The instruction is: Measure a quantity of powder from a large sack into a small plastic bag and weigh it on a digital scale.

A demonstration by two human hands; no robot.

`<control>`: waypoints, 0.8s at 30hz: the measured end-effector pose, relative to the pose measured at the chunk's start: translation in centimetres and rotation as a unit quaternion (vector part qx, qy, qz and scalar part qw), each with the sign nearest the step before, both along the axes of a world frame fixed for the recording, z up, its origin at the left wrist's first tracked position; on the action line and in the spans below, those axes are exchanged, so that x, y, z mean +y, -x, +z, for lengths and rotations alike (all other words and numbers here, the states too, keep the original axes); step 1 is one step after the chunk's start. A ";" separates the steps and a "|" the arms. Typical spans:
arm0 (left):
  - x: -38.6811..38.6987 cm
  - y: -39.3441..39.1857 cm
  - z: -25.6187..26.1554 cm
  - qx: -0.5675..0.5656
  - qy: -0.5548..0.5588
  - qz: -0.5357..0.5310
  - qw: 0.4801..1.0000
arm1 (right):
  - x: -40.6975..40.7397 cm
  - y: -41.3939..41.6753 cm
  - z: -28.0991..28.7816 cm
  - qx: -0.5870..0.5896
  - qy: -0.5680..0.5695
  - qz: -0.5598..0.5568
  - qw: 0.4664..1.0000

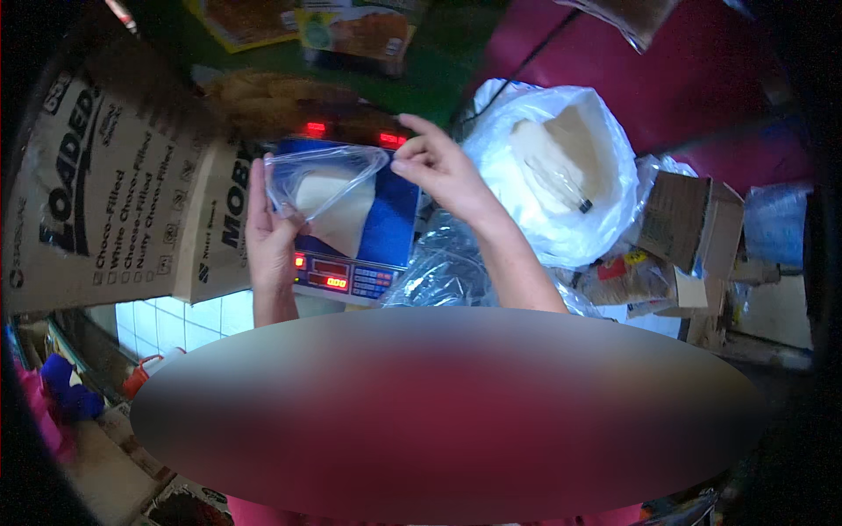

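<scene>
A clear plastic bag (329, 164) holding white powder (342, 204) is over the blue platform of a digital scale (395, 223). I cannot tell whether the bag rests fully on the platform. My left hand (273, 230) grips the bag's left side, thumb in front and fingers upright along its edge. At the opposite corner of the bag's mouth, my right hand (437, 167) pinches the rim with its index finger extended. Red digits glow on the scale's display (329, 275). To the right, a white plastic-lined sack (559, 246) contains pale powder and a clear plastic bottle (566, 187) with a dark cap.
Printed cardboard cartons (131, 197) stand at left. Loose clear plastic bags (441, 263) lie between the scale and the sack. An opened cardboard box (677, 210) sits at far right. Packaged goods (358, 33) lie beyond the scale. A blurred oval hides the lower view.
</scene>
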State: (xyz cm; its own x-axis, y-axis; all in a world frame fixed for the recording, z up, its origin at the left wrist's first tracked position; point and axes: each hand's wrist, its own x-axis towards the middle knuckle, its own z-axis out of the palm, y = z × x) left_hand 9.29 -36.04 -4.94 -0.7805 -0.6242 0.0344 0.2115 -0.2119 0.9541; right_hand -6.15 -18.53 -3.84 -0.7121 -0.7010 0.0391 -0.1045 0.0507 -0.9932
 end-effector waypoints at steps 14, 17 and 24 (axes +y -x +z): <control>0.4 1.1 -0.5 -0.019 0.037 -0.016 0.999 | 21.8 10.2 -5.6 0.284 -0.709 -0.121 0.634; 0.8 1.8 0.4 -0.066 0.063 -0.008 0.996 | 22.0 11.3 -7.5 0.284 -0.716 -0.122 0.626; -0.5 2.0 0.7 -0.105 0.065 -0.068 0.990 | 24.2 13.0 -7.5 0.368 -0.696 -0.182 0.589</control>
